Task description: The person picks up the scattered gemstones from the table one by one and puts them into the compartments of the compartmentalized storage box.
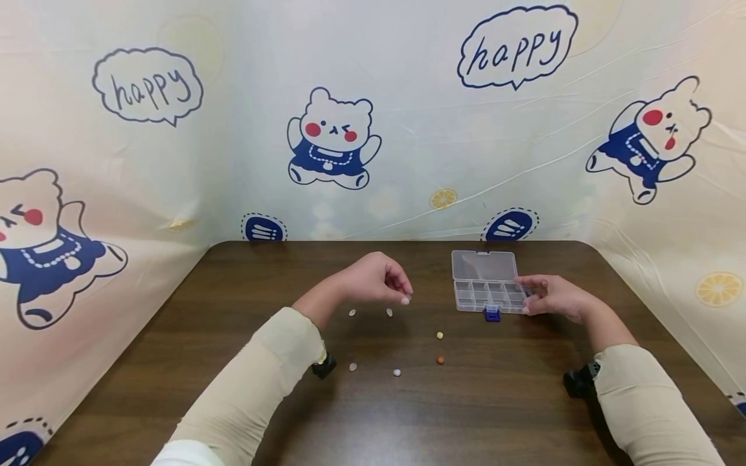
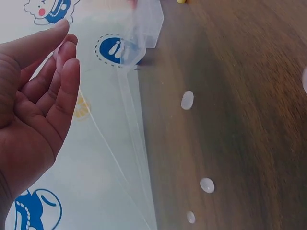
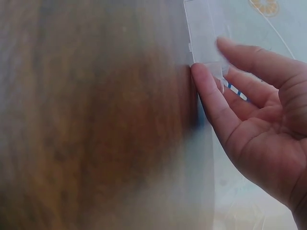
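Note:
My left hand [image 1: 375,278] hovers over the table left of a clear plastic compartment box [image 1: 489,296], thumb and fingertips pinched together. A small pale stone shows at those fingertips; in the left wrist view the fingers mostly hide it. My right hand [image 1: 556,298] grips the box's right end, thumb at the front and fingers behind. The box's lid [image 1: 485,266] is raised toward the back, and a blue latch [image 1: 492,314] hangs at its front. Beneath and behind my left hand lie whitish oval stones [image 1: 389,312], seen larger in the left wrist view.
In front of the box lie a yellow stone [image 1: 440,335] and an orange-brown stone [image 1: 440,360]. Closer to me are a pale bluish stone [image 1: 397,373] and a pinkish-white stone [image 1: 353,367]. A printed cloth [image 1: 408,129] hangs behind the brown wooden table [image 1: 495,414].

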The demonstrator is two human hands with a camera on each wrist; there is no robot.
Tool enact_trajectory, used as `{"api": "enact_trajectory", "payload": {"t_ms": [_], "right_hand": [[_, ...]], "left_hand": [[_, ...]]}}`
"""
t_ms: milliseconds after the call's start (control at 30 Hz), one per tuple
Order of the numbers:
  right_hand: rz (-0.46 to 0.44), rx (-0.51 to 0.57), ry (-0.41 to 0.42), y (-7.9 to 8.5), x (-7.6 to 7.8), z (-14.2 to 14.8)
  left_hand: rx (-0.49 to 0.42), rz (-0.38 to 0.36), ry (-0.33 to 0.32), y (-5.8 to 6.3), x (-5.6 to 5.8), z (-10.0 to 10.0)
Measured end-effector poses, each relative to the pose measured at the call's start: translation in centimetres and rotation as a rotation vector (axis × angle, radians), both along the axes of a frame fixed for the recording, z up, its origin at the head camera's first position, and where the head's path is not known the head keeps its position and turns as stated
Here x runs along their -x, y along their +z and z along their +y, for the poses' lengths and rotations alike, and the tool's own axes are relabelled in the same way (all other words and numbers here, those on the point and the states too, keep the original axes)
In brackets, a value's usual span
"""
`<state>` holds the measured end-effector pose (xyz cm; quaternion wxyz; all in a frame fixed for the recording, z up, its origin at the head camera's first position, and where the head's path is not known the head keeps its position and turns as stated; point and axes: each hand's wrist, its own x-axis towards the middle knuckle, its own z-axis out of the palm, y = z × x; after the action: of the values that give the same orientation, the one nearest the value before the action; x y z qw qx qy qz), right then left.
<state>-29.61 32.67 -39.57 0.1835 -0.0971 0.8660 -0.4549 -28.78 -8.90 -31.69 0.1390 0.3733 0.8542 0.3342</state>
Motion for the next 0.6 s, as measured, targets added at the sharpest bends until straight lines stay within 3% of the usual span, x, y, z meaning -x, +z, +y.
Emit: {"api": "enact_trajectory", "payload": {"t_ms": [300, 500, 600], "right_hand": [[0.045, -0.031, 0.017, -0.1, 0.1, -0.3], [-0.022, 0.041, -0.016, -0.4, 0.2, -0.7], [-0.008, 0.043, -0.022, -0.4, 0.2, -0.7]], "left_hand": [[-0.001, 0.009, 0.000, 0.2, 0.2, 1.2], [0.002, 0.005, -0.003, 0.4, 0.3, 1.8], [0.006, 0.008, -0.010, 0.4, 0.3, 2.1]]}}
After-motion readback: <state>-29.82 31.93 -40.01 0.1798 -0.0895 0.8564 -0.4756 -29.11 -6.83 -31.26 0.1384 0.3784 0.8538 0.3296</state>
